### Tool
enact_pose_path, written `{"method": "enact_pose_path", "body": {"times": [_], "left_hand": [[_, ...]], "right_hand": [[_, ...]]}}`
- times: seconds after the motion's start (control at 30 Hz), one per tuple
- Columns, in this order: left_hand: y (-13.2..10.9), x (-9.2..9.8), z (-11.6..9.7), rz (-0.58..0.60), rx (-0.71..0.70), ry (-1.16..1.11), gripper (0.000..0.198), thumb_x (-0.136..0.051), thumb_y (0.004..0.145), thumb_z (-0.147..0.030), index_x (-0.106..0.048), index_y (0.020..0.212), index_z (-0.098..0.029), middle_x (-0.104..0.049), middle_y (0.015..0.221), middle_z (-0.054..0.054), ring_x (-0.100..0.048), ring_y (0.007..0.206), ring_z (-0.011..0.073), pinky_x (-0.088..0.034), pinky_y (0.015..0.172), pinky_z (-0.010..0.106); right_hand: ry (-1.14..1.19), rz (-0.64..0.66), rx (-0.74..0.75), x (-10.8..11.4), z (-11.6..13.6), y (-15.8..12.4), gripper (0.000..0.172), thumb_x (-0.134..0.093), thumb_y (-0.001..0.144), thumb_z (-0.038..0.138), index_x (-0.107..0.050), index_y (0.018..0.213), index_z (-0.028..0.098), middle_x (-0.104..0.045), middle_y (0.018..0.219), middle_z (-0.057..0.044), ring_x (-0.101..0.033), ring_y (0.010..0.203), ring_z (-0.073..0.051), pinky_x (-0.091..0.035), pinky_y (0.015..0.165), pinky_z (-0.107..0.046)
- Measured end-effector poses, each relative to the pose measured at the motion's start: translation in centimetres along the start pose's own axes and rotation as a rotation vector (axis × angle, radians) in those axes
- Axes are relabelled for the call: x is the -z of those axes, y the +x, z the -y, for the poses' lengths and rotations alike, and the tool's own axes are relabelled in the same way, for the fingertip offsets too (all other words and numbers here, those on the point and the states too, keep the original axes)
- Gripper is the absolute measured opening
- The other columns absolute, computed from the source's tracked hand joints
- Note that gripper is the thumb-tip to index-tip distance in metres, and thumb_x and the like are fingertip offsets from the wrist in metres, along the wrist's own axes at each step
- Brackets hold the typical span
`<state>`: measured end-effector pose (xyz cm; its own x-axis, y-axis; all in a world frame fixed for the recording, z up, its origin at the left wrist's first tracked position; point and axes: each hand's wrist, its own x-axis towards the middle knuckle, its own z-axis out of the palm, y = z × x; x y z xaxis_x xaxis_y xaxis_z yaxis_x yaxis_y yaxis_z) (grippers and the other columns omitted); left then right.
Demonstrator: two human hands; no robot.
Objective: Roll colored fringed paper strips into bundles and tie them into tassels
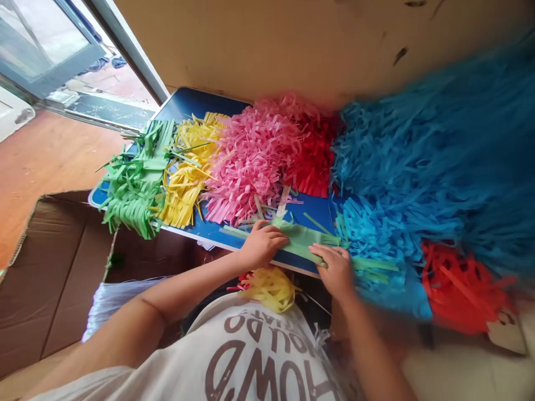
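A strip of light green fringed tissue paper (296,235) lies along the near edge of the blue table, its cut fringes spreading to both sides. My left hand (264,244) is closed on its left part, fingers pressed together over the paper. At its near right edge my right hand (333,268) grips the same strip, thumb and fingers pinched on what looks like a rolled edge. The right-hand fringes overlap a blue fringed paper pile (371,228). Loose pale strips lie just beyond my hands.
Across the blue table (196,103) lie fringed paper piles: green (140,178), yellow (184,192), pink (254,161) and red (313,161). Orange-red paper (463,289) hangs at right. Yellow strips (271,289) rest at my lap. A cardboard box (62,267) stands left; a wall (271,44) rises behind.
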<state>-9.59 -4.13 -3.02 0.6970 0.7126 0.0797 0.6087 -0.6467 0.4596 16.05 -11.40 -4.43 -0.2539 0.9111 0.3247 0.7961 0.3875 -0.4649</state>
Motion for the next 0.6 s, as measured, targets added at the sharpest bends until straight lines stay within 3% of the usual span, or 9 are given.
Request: {"method": "enact_pose_path", "body": {"times": [0.07,0.17,0.23,0.4,0.6], "left_hand": [[0.2,0.3,-0.1,-0.034,0.128,-0.027,0.029,-0.052,0.090,-0.020,-0.071,0.112,-0.025,-0.076,0.101,0.006,-0.065,0.101,0.0198,-0.035,0.100,0.042],[1.5,0.2,-0.8,-0.090,0.255,0.029,0.021,-0.056,0.091,-0.033,-0.074,0.097,-0.023,-0.075,0.082,0.006,-0.063,0.090,0.0222,-0.035,0.092,0.043],[2.4,0.0,-1.1,-0.112,0.304,0.084,0.027,-0.055,0.092,-0.041,-0.073,0.083,-0.021,-0.072,0.073,0.006,-0.061,0.084,0.0230,-0.035,0.089,0.044],[3.5,-0.2,-1.1,-0.070,0.352,0.126,0.036,-0.054,0.091,-0.042,-0.067,0.068,-0.019,-0.068,0.065,0.007,-0.060,0.081,0.0247,-0.035,0.087,0.046],[3.5,0.1,-1.3,-0.034,0.354,0.098,0.020,-0.061,0.085,-0.036,-0.068,0.075,-0.021,-0.070,0.071,0.006,-0.061,0.085,0.0262,-0.035,0.087,0.046]], "right_hand": [[0.011,-0.051,-0.112,-0.2,-0.3,0.7,0.018,-0.054,0.094,0.027,-0.072,0.092,0.024,-0.077,0.094,-0.004,-0.070,0.093,-0.019,-0.039,0.088,-0.035],[-0.094,-0.128,-0.283,-0.6,-0.3,2.1,0.030,-0.054,0.095,0.040,-0.072,0.078,0.022,-0.074,0.079,-0.004,-0.066,0.080,-0.019,-0.036,0.081,-0.033],[-0.216,-0.133,-0.342,-0.9,-0.1,2.8,0.035,-0.055,0.095,0.043,-0.070,0.071,0.022,-0.072,0.073,-0.003,-0.062,0.076,-0.020,-0.033,0.078,-0.034],[-0.295,-0.117,-0.362,-1.1,0.0,3.2,0.035,-0.056,0.094,0.043,-0.067,0.069,0.022,-0.070,0.073,-0.003,-0.056,0.076,-0.020,-0.028,0.075,-0.034],[-0.282,-0.105,-0.377,-1.1,-0.3,3.1,0.033,-0.058,0.093,0.042,-0.066,0.067,0.022,-0.069,0.072,-0.003,-0.055,0.076,-0.019,-0.027,0.074,-0.034]]}}
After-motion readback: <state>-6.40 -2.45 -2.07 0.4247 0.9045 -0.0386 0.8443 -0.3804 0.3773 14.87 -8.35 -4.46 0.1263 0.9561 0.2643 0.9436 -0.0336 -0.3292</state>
